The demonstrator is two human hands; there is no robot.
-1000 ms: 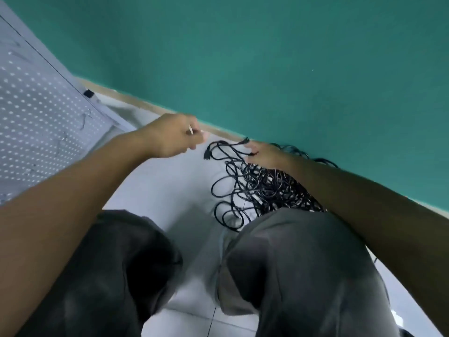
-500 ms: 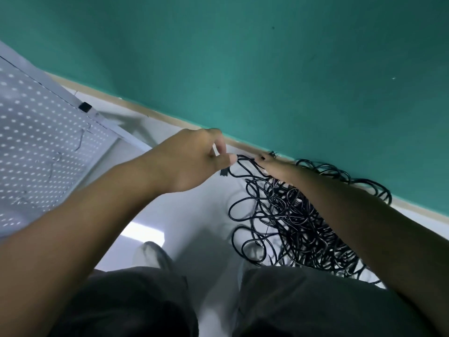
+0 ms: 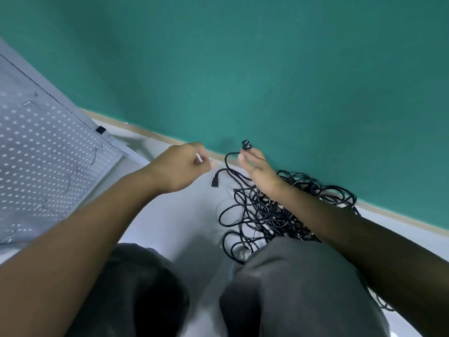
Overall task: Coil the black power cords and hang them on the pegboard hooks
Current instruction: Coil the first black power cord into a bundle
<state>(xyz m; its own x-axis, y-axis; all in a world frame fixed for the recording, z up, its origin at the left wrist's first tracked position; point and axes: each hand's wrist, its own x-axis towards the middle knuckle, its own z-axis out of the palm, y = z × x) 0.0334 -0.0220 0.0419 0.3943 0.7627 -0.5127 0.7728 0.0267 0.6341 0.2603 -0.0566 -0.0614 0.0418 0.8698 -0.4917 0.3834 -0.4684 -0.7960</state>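
A tangled heap of black power cords (image 3: 272, 215) lies on the pale floor against the teal wall. My right hand (image 3: 257, 166) is raised above the heap and pinches a black plug (image 3: 246, 145) at its fingertips, with its cord looping down to the pile. Another connector end (image 3: 214, 181) hangs loose between my hands. My left hand (image 3: 181, 166) hovers to the left with fingers curled and holds nothing that I can see. The grey pegboard (image 3: 46, 161) with small metal hooks leans at the far left.
My two knees in dark trousers (image 3: 286, 288) fill the bottom of the view, the right one over the heap's near edge. A beige skirting strip (image 3: 155, 135) runs along the foot of the wall. Pale floor (image 3: 189, 215) lies between pegboard and cords.
My right hand has lifted a plug end out of the heap. My left hand, which met the right at the cord, has drawn back left and holds nothing.
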